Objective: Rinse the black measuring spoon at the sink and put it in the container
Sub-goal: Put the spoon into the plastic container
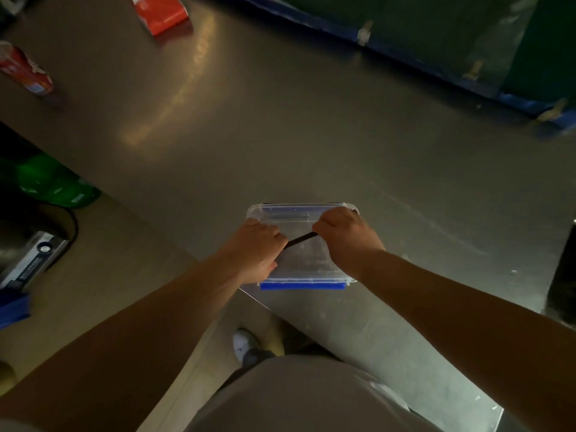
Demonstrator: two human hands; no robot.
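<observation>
A clear plastic container (299, 213) with blue clips stands on the steel counter near its front edge. Over the container lies a thin black handle, the black measuring spoon (300, 239), running between my two hands. My left hand (257, 249) is closed on the container's left side and hides the spoon's lower left end. My right hand (344, 235) is closed over the right side, pinching the spoon's upper end. The spoon's bowl is hidden, and I cannot tell whether the container's lid is on.
A steel counter (280, 120) stretches ahead. A red carton (160, 10) and a red packet (26, 70) lie at the far left. A green bottle (53, 182) and a box (28, 260) sit left, below counter level. A green, blue-edged bin (436, 35) stands behind. A dark object (564, 275) is at right.
</observation>
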